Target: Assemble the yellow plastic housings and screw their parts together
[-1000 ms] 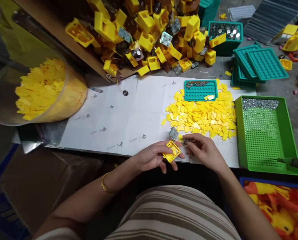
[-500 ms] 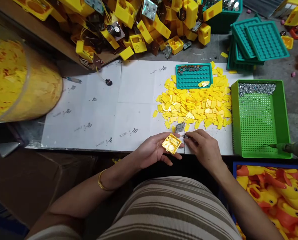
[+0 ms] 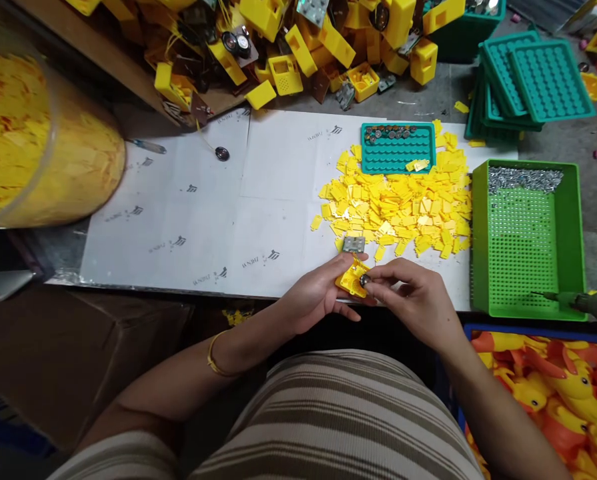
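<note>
My left hand [image 3: 314,293] is closed around a small yellow plastic housing [image 3: 351,283], its hollow side turned up. Between the thumb and fingertips of my right hand [image 3: 412,293] is a small round speaker [image 3: 364,280], dark with a metallic rim, right at the housing's inner side. A grey-green circuit board [image 3: 353,245] hangs just beyond the housing, seemingly joined to it by thin wires. Past both hands spreads a heap of small yellow plastic covers [image 3: 393,207]. A teal tray [image 3: 398,148] with several button cells and a few covers rests on the heap's far side.
A green basket [image 3: 523,267] with screws [image 3: 525,180] stands at right, a power screwdriver [image 3: 595,303] reaching over it. Toy ducks [image 3: 568,407] fill a blue crate below. Stacked teal trays [image 3: 553,80], piled yellow housings [image 3: 288,73] and a tub [image 3: 88,167] surround the white sheet.
My right hand has brought the speaker left to the housing. My left hand has tilted the housing, and the circuit board now hangs beyond its far edge. The camera view has shifted slightly.
</note>
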`<move>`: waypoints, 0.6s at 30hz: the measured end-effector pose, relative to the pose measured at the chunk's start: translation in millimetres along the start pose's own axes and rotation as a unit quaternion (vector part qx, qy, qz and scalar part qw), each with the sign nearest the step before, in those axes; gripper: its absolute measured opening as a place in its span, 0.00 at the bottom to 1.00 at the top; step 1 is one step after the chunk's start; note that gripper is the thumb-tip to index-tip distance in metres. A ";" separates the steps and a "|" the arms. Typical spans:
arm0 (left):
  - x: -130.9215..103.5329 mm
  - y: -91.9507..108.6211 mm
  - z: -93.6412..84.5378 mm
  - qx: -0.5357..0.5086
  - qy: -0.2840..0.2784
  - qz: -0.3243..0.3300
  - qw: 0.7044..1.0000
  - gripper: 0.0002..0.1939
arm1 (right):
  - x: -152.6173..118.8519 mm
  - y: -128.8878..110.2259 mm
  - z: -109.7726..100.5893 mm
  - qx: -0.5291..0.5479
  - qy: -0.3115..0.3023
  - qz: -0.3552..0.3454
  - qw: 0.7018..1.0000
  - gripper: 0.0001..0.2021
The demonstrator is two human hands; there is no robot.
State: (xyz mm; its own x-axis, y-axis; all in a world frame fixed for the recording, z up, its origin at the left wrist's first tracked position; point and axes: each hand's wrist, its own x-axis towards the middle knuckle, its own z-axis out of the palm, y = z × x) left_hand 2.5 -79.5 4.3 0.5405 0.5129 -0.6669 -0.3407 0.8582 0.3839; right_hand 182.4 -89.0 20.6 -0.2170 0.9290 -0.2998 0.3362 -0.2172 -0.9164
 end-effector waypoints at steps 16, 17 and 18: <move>2.1 -8.4 10.7 0.039 0.056 0.068 0.995 0.11 | 1.5 -9.7 -2.4 -0.250 -0.071 -0.046 0.965 0.03; 2.4 -9.6 10.8 0.047 0.054 0.068 0.995 0.12 | 2.0 -9.5 -3.0 -0.253 -0.073 -0.043 0.964 0.03; 2.7 -10.6 10.8 0.059 0.054 0.071 0.994 0.12 | 2.8 -9.0 -3.5 -0.254 -0.075 -0.040 0.964 0.03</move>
State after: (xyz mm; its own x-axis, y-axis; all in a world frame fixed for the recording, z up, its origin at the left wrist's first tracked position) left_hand 15.9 -87.1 5.4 0.4050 0.6291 -0.6635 -0.3121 0.7772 0.5464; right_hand 182.0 -83.4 29.0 -0.3778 0.8746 -0.3039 0.7095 0.0625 -0.7020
